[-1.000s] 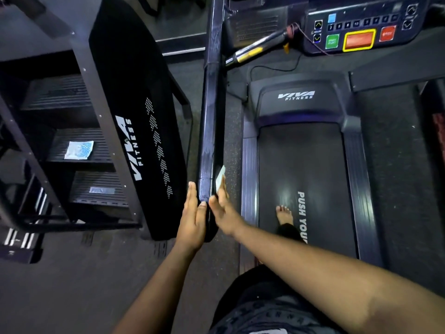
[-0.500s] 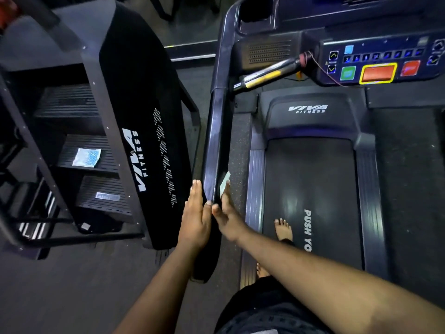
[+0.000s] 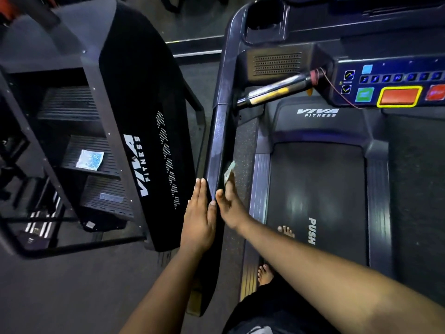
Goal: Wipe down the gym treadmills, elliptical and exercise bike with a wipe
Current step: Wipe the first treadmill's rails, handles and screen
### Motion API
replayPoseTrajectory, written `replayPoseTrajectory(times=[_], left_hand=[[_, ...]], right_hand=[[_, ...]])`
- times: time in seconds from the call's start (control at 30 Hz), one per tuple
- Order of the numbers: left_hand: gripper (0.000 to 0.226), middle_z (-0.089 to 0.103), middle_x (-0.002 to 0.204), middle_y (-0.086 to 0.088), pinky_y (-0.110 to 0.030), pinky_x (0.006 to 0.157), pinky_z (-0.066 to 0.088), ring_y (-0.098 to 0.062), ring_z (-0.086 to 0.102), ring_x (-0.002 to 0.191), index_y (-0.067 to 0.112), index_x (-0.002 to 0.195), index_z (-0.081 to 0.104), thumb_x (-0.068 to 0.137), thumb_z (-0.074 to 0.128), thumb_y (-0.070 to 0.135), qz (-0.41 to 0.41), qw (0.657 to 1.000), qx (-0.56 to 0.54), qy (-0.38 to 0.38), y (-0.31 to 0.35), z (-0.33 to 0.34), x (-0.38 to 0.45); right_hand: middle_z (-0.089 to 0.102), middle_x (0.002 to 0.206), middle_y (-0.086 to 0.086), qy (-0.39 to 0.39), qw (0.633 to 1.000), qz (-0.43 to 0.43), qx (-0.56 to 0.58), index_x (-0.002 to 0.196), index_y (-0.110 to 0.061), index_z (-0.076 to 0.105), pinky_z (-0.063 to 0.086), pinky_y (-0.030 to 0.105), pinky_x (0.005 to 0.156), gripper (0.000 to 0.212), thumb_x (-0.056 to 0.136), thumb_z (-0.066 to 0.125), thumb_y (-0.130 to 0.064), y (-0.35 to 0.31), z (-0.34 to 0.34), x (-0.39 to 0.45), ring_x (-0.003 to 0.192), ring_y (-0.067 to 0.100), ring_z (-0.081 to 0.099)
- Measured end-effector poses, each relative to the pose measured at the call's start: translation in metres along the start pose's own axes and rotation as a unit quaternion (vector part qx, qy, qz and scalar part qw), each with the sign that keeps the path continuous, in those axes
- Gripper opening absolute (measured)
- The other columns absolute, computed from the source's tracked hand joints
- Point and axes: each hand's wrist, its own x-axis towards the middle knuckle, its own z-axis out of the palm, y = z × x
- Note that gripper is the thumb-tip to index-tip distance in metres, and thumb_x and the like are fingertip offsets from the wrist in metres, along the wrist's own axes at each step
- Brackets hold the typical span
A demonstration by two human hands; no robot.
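While flat against rail, wipe beneath right fingers.

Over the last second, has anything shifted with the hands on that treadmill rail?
Little moved. The head camera tilted up, showing more of the console. The right hand presses the wipe on the handrail's inner side as before, the left hand lies flat on the outer side. The packet on the stair machine's step stayed put.
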Motion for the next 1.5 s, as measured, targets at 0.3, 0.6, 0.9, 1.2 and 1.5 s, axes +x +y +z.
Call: replayPoseTrajectory(times=[0.3, 0.6, 0.9, 1.2, 1.5], left_hand=[[0.058, 0.007, 0.171, 0.013, -0.045, 0.126, 0.022, 0.006, 0.003, 0.153, 0.036, 0.161, 0.006, 0.107, 0.026, 0.047, -0.012, 1.000, 0.018, 0.006, 0.004, 0.000, 0.001], [0.059, 0.008, 0.171, 0.012, -0.046, 0.125, 0.024, 0.004, 0.006, 0.154, 0.034, 0.162, 0.008, 0.107, 0.027, 0.044, -0.010, 1.000, 0.012, 0.005, 0.005, -0.001, 0.001], [0.059, 0.011, 0.170, 0.012, -0.049, 0.124, 0.026, 0.002, 0.009, 0.154, 0.032, 0.163, 0.011, 0.107, 0.029, 0.044, -0.005, 1.000, 0.000, 0.015, 0.000, 0.000, 0.001], [0.063, 0.008, 0.171, 0.010, -0.039, 0.127, 0.017, 0.003, 0.004, 0.154, 0.026, 0.163, 0.010, 0.105, 0.024, 0.049, 0.004, 1.000, -0.011, 0.012, -0.003, 0.003, 0.000], [0.059, 0.006, 0.168, 0.013, -0.015, 0.122, 0.007, 0.007, 0.002, 0.153, 0.026, 0.161, 0.009, 0.108, 0.026, 0.043, -0.002, 0.999, 0.023, 0.022, -0.010, 0.004, -0.035]], right_hand=[[-0.008, 0.170, 0.004, 0.078, 0.997, 0.016, -0.016, 0.161, -0.010, -0.005, -0.002, 0.016, 0.114, 0.148, 0.053, 0.016, -0.109, -0.062, -0.045, 0.094, 0.155, 0.014, -0.005], [-0.010, 0.169, 0.011, 0.078, 0.977, -0.075, -0.185, 0.160, -0.006, -0.003, 0.010, 0.051, 0.126, 0.093, 0.100, 0.049, -0.053, -0.065, -0.039, 0.098, 0.157, 0.023, -0.003], [0.022, 0.168, 0.000, -0.034, 0.791, -0.271, -0.548, 0.157, -0.016, 0.033, 0.014, 0.063, 0.121, 0.067, 0.102, 0.028, -0.055, -0.048, -0.077, 0.072, 0.156, 0.021, 0.015], [0.006, 0.169, 0.012, 0.028, 0.924, -0.189, -0.332, 0.159, -0.005, 0.023, 0.018, 0.051, 0.124, 0.062, 0.107, 0.042, -0.032, -0.048, -0.061, 0.079, 0.156, 0.028, 0.008], [-0.003, 0.169, 0.006, 0.088, 0.996, -0.019, 0.018, 0.160, -0.007, 0.002, -0.002, 0.030, 0.126, 0.068, 0.109, 0.039, -0.031, -0.031, -0.008, 0.046, 0.156, 0.016, -0.005]])
